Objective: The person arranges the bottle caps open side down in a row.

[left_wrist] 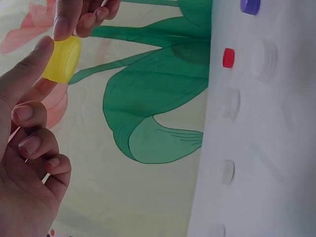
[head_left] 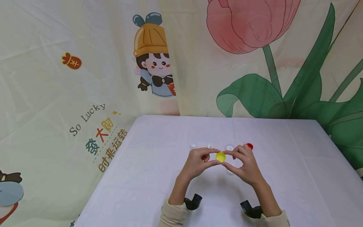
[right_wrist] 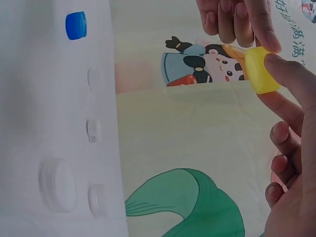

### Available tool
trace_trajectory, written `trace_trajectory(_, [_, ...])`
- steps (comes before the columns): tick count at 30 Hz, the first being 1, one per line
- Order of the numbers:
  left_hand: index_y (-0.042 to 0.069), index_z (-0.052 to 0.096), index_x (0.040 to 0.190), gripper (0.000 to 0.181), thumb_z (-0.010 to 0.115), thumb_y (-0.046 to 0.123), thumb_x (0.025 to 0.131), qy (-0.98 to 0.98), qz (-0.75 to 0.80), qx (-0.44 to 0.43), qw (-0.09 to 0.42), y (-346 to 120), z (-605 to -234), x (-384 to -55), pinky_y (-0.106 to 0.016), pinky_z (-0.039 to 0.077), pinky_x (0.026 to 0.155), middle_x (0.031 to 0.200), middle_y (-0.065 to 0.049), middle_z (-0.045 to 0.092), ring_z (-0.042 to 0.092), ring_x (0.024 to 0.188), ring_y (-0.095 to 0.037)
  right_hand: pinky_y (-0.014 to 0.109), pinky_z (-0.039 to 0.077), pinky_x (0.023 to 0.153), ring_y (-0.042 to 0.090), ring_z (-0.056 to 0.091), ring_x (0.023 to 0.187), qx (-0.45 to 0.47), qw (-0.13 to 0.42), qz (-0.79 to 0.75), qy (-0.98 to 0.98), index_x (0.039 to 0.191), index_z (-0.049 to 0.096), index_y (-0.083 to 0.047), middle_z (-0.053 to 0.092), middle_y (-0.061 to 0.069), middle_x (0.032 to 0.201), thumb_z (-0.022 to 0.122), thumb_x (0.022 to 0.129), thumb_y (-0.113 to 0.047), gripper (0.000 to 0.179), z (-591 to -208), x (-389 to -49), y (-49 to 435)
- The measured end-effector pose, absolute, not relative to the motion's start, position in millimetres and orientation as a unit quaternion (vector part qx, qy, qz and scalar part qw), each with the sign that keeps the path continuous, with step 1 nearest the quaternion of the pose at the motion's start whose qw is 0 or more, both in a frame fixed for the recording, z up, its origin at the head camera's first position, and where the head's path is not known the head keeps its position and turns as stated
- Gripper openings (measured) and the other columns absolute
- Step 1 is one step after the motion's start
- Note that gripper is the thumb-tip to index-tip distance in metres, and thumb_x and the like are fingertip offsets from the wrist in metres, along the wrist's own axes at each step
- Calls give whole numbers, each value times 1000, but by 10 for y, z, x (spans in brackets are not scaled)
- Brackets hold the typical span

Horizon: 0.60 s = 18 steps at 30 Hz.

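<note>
Held up over the table is a round yellow bottle cap [head_left: 220,157], pinched from both sides. My left hand [head_left: 198,161] grips its left edge between thumb and index finger, the other fingers curled loosely. On the opposite edge, my right hand [head_left: 246,164] pinches it the same way. The two hands' fingertips meet at its rim in the head view. In the left wrist view the yellow cap [left_wrist: 63,59] shows a smooth side wall; the right wrist view shows the cap [right_wrist: 260,70] with thumbs and index fingers around it.
Clear caps stand in a row on the white table [head_left: 136,195], one clear cap [head_left: 193,146] at its left end. A red cap [head_left: 250,146] is behind my right hand. Wrist views show a blue cap [right_wrist: 76,25], a purple cap [left_wrist: 250,6] and a larger clear lid [right_wrist: 58,185].
</note>
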<state>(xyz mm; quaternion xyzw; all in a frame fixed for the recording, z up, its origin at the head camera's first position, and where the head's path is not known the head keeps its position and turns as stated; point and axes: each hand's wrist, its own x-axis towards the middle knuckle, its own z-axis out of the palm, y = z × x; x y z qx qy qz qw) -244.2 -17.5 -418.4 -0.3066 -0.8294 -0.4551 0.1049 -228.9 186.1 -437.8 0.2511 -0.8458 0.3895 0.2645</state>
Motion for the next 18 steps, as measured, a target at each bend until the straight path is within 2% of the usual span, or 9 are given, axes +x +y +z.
trace_trajectory(10, [17,67,106,37,73,33,73,-810,-485,-312,105,-165,-4217,-2452,-19,25,44,53,7,34,31,49,-5,25,27,65,8,33,78,257,276,388,-841,98,70,-15,42,-10,73,82,62,-21,38,-4396,-2294,1863])
trace_trajectory(18, [21,69,96,30,64,44,79,-831,-509,-220,51,-142,-4248,-2436,-20,24,40,53,5,39,34,47,-7,26,26,65,7,32,78,258,279,392,-838,97,70,-16,42,-11,73,82,62,-22,37,-4414,-2293,1858])
